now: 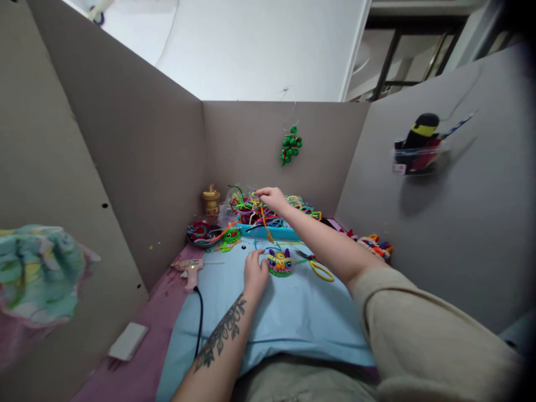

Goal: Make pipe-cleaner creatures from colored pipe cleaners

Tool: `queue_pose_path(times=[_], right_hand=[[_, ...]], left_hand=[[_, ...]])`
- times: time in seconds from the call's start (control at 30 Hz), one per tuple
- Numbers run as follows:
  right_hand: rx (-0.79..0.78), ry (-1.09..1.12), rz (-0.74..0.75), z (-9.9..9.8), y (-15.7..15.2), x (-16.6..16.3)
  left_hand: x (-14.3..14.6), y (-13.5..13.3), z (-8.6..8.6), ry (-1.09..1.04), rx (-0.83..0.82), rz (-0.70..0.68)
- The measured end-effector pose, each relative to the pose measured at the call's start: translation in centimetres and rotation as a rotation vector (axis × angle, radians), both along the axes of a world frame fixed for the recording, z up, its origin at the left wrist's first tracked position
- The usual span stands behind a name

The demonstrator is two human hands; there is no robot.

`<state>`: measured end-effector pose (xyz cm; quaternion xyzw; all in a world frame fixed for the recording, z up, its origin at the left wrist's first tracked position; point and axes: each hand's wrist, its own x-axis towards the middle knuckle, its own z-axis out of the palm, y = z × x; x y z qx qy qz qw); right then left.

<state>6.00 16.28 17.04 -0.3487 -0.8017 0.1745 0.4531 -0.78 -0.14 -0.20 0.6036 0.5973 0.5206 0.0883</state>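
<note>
A small colourful pipe-cleaner figure, with purple horns, an orange middle and a green lower edge, lies on the blue-covered table. My left hand rests palm down just left of it, fingers slightly bent and apart, the thumb close to the figure's side. Reaching over the pile of loose pipe cleaners, my right hand has its fingertips pinched together. An orange pipe cleaner hangs below those fingers towards the figure; the exact grip is too small to see clearly. Yellow-handled scissors lie right of the figure.
The pile sits in a blue tray. A pink glue gun with a black cord lies left, below a dark bowl of pipe-cleaner pieces. A green pipe-cleaner piece lies nearby. Grey partitions enclose the table.
</note>
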Motion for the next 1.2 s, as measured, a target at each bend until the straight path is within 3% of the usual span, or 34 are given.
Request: queue_pose_path(times=[0.17, 0.2, 0.27, 0.43, 0.6, 0.77, 0.93, 1.03, 1.2], right_hand=[[0.252, -0.238, -0.252, -2.2, 1.7, 3.3], [0.232, -0.368, -0.251, -2.9, 2.0, 4.1], [0.025, -0.698, -0.239, -4.8, 2.4, 5.3], [-0.078, -0.797, -0.239, -8.6, 2.4, 6.3], [-0.035, -0.728, -0.247, -7.8, 2.7, 3.8], [0.027, -0.551, -0.172, -6.7, 2.3, -2.4], [-0.08, -0.377, -0.191, -7.0, 1.9, -7.9], [-0.152, -0.341, -0.167, -6.9, 1.9, -9.7], [-0.116, -0.355, -0.12, -6.6, 0.2, -10.5]], left_hand=[[0.3, -0.2, -0.1, 0.051, 0.009, -0.036], [0.3, -0.3, -0.1, 0.06, 0.016, -0.045], [0.4, -0.4, -0.2, 0.074, 0.029, -0.059], [0.4, -0.4, -0.1, 0.069, 0.025, -0.073], [0.6, -0.4, 0.0, 0.049, -0.001, -0.073], [0.7, -0.5, 0.0, 0.063, 0.021, -0.09], [0.5, -0.8, 0.1, 0.053, 0.027, -0.094], [0.5, -0.8, 0.2, 0.037, 0.038, -0.107], [-0.3, -0.2, 0.2, -0.107, 0.023, -0.066]])
